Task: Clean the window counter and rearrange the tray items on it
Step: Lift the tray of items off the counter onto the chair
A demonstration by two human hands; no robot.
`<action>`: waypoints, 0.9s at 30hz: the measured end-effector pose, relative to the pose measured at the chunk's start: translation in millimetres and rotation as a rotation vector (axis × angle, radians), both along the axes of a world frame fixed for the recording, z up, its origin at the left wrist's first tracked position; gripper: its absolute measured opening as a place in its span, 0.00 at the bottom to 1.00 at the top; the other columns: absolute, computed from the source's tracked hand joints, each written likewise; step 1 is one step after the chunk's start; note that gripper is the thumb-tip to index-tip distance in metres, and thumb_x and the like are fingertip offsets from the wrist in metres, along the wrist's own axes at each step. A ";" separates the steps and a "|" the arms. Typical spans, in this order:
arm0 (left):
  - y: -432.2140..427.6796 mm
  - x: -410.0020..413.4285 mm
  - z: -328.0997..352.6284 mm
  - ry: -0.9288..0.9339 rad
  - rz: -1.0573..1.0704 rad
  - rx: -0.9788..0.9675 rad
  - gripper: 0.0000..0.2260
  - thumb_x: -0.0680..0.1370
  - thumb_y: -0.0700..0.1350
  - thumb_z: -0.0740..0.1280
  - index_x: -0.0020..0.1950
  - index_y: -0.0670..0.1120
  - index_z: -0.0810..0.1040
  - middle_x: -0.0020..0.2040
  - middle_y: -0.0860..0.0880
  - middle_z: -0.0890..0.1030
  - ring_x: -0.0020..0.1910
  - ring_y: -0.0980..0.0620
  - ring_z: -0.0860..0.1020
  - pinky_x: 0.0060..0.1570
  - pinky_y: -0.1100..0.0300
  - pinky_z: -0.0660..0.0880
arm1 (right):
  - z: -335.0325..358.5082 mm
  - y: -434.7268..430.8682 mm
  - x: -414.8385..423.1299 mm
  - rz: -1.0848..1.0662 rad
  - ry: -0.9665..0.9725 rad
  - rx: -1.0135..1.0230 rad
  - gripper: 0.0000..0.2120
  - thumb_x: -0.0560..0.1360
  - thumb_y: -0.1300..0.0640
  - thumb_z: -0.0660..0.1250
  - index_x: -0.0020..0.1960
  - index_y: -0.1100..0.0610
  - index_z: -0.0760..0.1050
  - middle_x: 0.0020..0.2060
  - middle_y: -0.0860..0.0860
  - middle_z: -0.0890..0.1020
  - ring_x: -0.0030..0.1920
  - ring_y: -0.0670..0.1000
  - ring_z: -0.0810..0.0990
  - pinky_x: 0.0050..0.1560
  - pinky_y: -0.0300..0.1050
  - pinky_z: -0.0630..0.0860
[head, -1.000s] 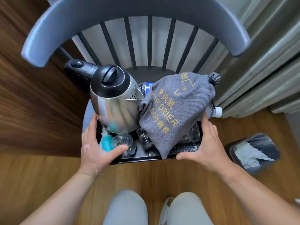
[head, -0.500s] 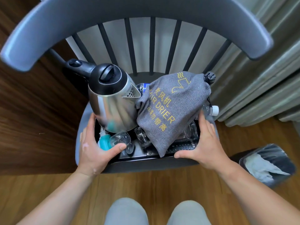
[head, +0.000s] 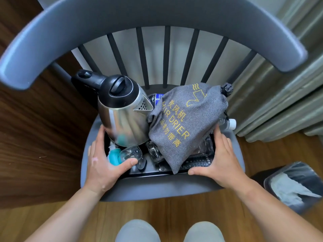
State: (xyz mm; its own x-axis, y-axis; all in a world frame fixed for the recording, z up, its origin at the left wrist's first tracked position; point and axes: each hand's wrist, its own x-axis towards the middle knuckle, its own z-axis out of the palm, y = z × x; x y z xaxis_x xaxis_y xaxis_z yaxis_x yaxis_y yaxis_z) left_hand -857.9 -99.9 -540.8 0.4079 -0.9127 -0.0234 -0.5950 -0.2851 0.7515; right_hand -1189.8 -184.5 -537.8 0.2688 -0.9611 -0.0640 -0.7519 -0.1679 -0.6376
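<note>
Chair (head: 157, 14): grey, curved backrest, dark spindles. It stands on the wood floor (head: 157, 208), with a wood panel (head: 35, 137) on its left and curtains (head: 279, 102) on its right.

Tray (head: 148, 174): black and fully loaded, over the chair seat and inside its edges. Cannot tell if it rests on the seat or hangs just off it.

Bin (head: 257, 182): on the floor right of the chair, apart from it. It has a clear liner, and crumpled white paper (head: 293, 187) lies inside.

Tray contents:
- Hair drier bag (head: 183, 123): grey drawstring pouch with yellow print. It fills the right half, lies tilted over other items, and its bottom corner points at the near rim.
- Kettle (head: 122, 117): steel body, black lid and handle, upright in the left half. The spout touches the bag.
- Bottles: one with a white cap (head: 230, 123) sticks out past the bag on the right. One with a blue label (head: 158, 97) is wedged behind, between kettle and bag.
- Remote (head: 195, 163): black, along the near rim and partly under the bag.
- Glasses (head: 131, 152): clear, lying on their sides in front of the kettle. More glass shows under the bag, count unclear.
- Teal item (head: 113, 154): near left corner, type unclear.

Left hand (head: 104, 165): grasps the tray's near left corner, thumb over the rim, fingers along the left side.
Right hand (head: 223, 161): grasps the near right corner the same way, fingers beside the bag.
</note>
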 end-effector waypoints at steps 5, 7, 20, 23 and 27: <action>-3.8 5.8 5.1 0.001 -0.035 0.034 0.61 0.56 0.71 0.73 0.84 0.51 0.54 0.78 0.49 0.67 0.77 0.47 0.65 0.74 0.54 0.60 | 0.7 1.2 2.3 -0.021 0.042 -0.017 0.73 0.45 0.20 0.71 0.76 0.36 0.30 0.67 0.52 0.69 0.64 0.55 0.66 0.69 0.47 0.64; -3.9 6.9 10.8 0.000 -0.045 0.073 0.61 0.56 0.71 0.73 0.84 0.52 0.53 0.79 0.48 0.66 0.77 0.46 0.64 0.74 0.55 0.60 | 3.8 2.0 2.1 -0.027 0.058 -0.001 0.73 0.46 0.20 0.72 0.77 0.36 0.30 0.68 0.52 0.69 0.66 0.55 0.67 0.69 0.48 0.64; 56.3 -7.8 185.6 -0.044 -0.086 0.433 0.64 0.56 0.85 0.60 0.84 0.51 0.55 0.80 0.46 0.65 0.78 0.47 0.64 0.76 0.50 0.63 | 178.3 61.5 -40.4 0.087 0.261 0.188 0.69 0.52 0.16 0.64 0.82 0.52 0.48 0.78 0.45 0.60 0.74 0.50 0.61 0.74 0.45 0.62; 81.8 -13.5 261.4 -0.092 -0.202 0.559 0.67 0.53 0.89 0.50 0.82 0.49 0.62 0.79 0.49 0.68 0.77 0.50 0.67 0.75 0.53 0.64 | 257.8 78.4 -40.2 0.191 0.276 0.185 0.61 0.60 0.15 0.56 0.81 0.53 0.54 0.77 0.46 0.62 0.76 0.47 0.61 0.75 0.39 0.56; 125.0 -17.5 362.3 -0.114 -0.263 0.599 0.62 0.56 0.88 0.50 0.81 0.51 0.65 0.78 0.53 0.70 0.76 0.54 0.69 0.74 0.56 0.67 | 354.1 101.3 -34.9 0.296 0.282 0.231 0.55 0.63 0.15 0.46 0.79 0.48 0.58 0.76 0.42 0.65 0.75 0.43 0.62 0.74 0.39 0.59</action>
State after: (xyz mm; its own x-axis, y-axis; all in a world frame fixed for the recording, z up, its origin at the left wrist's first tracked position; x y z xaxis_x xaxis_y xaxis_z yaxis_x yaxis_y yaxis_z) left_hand -875.4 25.1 -178.5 0.2029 -0.8250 -0.5274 -0.7686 -0.4679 0.4363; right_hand -1224.7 -83.2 -183.8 0.4702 -0.7977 -0.3775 -0.8425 -0.2784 -0.4611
